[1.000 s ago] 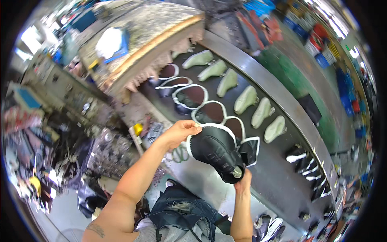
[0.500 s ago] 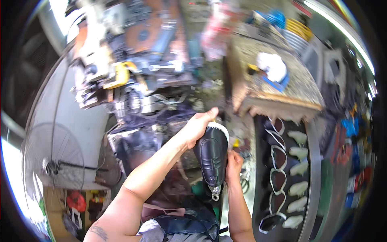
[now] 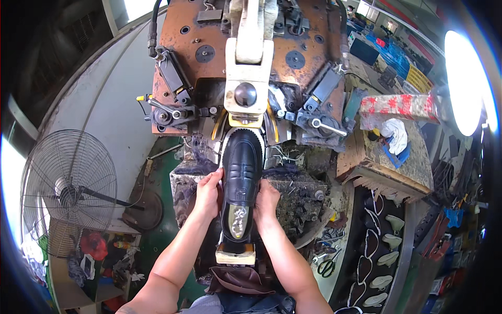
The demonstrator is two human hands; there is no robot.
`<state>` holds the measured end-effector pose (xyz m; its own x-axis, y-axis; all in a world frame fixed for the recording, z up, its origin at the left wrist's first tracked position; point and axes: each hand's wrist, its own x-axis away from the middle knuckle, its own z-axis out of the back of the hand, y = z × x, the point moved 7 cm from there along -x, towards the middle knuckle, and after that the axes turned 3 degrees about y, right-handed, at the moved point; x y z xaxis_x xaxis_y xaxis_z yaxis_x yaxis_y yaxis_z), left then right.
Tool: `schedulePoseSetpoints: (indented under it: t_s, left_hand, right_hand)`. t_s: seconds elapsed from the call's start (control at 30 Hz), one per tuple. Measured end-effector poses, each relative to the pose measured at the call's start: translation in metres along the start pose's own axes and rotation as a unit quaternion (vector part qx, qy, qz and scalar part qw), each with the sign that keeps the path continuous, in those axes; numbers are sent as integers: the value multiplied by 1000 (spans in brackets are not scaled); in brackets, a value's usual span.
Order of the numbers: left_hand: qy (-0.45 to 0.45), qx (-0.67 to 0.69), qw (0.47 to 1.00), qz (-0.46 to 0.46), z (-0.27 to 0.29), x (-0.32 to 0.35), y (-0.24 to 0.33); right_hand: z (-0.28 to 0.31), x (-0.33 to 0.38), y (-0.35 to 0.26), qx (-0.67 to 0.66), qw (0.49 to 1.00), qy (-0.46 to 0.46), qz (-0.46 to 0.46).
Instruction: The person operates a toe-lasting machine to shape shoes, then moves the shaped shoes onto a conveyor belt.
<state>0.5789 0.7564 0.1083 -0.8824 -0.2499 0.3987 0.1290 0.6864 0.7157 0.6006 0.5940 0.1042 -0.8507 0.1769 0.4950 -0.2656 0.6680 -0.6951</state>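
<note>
Viewing through the head camera, I have the black leather shoe upper with a white toothed edge [image 3: 242, 165] centred between both hands, toe pointing away from the wearer, heel nearest. An olive-green form with a silvery patch [image 3: 239, 222] shows in its opening.

Left bare hand [image 3: 208, 196]: grasping the upper's left side, about midway along; thumb and fingertips lie at the edge, palm outside. Right bare hand [image 3: 266, 200]: curled closed on the right side, nearly opposite; I cannot see its fingertips. Most of the toe half extends beyond the grip, the heel on the near side.

The toe sits just under the worn pale metal machine arm with a dark round knob [image 3: 247, 86], at its yellow-edged foot [image 3: 246, 123]; I cannot tell whether they touch. Curved yellow-edged metal guides [image 3: 273, 125] flank the toe. Behind the heel, nearest the wearer, I note a light wooden block [image 3: 235, 258].
</note>
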Motion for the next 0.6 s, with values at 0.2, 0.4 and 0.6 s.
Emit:
schedulePoseSetpoints:
  t_s: [0.2, 0.4, 0.6]
  left_hand:
    - [47, -33, 998, -30, 1, -17, 13]
    - [57, -12, 998, -4, 1, -17, 9]
    - [66, -4, 997, 42, 12, -7, -1]
  right_hand:
    - [-11, -1, 7, -16, 999, 17, 26]
    - [-10, -1, 5, -7, 1000, 20, 18]
    - [-10, 1, 6, -26, 999, 22, 30]
